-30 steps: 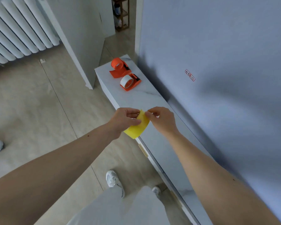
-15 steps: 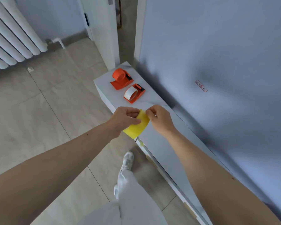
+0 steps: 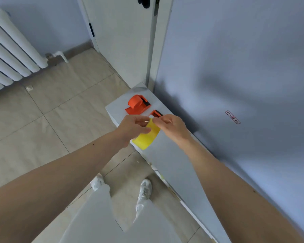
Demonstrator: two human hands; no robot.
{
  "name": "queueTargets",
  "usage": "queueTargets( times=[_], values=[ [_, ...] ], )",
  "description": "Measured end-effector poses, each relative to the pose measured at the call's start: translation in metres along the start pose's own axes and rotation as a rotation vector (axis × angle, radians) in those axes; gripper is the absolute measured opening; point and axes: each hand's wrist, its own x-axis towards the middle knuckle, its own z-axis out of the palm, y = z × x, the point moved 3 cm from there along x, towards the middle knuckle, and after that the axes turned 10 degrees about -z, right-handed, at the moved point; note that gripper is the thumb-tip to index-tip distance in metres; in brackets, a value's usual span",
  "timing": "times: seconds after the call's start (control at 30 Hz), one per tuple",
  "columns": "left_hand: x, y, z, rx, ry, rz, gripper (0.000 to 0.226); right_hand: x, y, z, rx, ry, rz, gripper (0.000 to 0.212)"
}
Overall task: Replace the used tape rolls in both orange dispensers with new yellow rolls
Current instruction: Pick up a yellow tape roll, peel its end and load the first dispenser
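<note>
A yellow tape roll (image 3: 146, 137) hangs in the air above the front edge of the white cabinet top (image 3: 172, 162). My left hand (image 3: 132, 128) grips its left side and my right hand (image 3: 172, 127) pinches its upper right edge. Just beyond my hands, one orange dispenser (image 3: 137, 105) lies on the cabinet's far end with an orange core in it. A second orange dispenser (image 3: 156, 113) lies beside it, mostly hidden behind my fingers.
A blue-grey wall (image 3: 244, 76) runs along the right of the cabinet. A white door (image 3: 123, 41) stands behind the cabinet's far end. A white radiator (image 3: 11, 55) is at the far left over a tiled floor (image 3: 51, 111). My shoes (image 3: 145, 190) stand near the cabinet front.
The view has tilted up and closed in on the cabinet's far end. My hands with the yellow roll now cover most of the nearer dispenser, whose white roll was visible before.
</note>
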Motion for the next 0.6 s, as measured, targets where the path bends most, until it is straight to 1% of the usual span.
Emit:
queueTargets(
  times=[0.07, 0.13, 0.2, 0.3, 0.4, 0.5, 0.57, 0.6],
  values=[
    [0.009, 0.009, -0.018, 0.023, -0.016, -0.009, 0.041, 0.012, -0.004, 0.013, 0.027, 0.041, 0.009, 0.019],
    [0.017, 0.019, -0.036, 0.063, -0.035, -0.019, 0.043, 0.024, -0.010, 0.028, 0.080, 0.107, 0.017, 0.013],
    [0.027, 0.026, -0.058, 0.108, -0.057, -0.033, 0.045, 0.033, -0.020, 0.044, 0.126, 0.183, 0.029, 0.012],
    [0.040, 0.036, -0.087, 0.142, -0.097, -0.051, 0.045, 0.046, -0.029, 0.068, 0.107, 0.282, 0.067, 0.015],
    [0.052, 0.041, -0.106, 0.195, -0.144, -0.058, 0.046, 0.056, -0.031, 0.094, 0.095, 0.314, 0.111, 0.027],
    [0.067, 0.043, -0.117, 0.230, -0.175, -0.074, 0.044, 0.063, -0.031, 0.114, 0.166, 0.328, 0.120, 0.013],
    [0.078, 0.044, -0.119, 0.249, -0.210, -0.079, 0.038, 0.067, -0.028, 0.121, 0.176, 0.367, 0.113, 0.015],
    [0.083, 0.044, -0.120, 0.258, -0.226, -0.085, 0.037, 0.070, -0.027, 0.123, 0.180, 0.392, 0.117, 0.011]
  ],
)
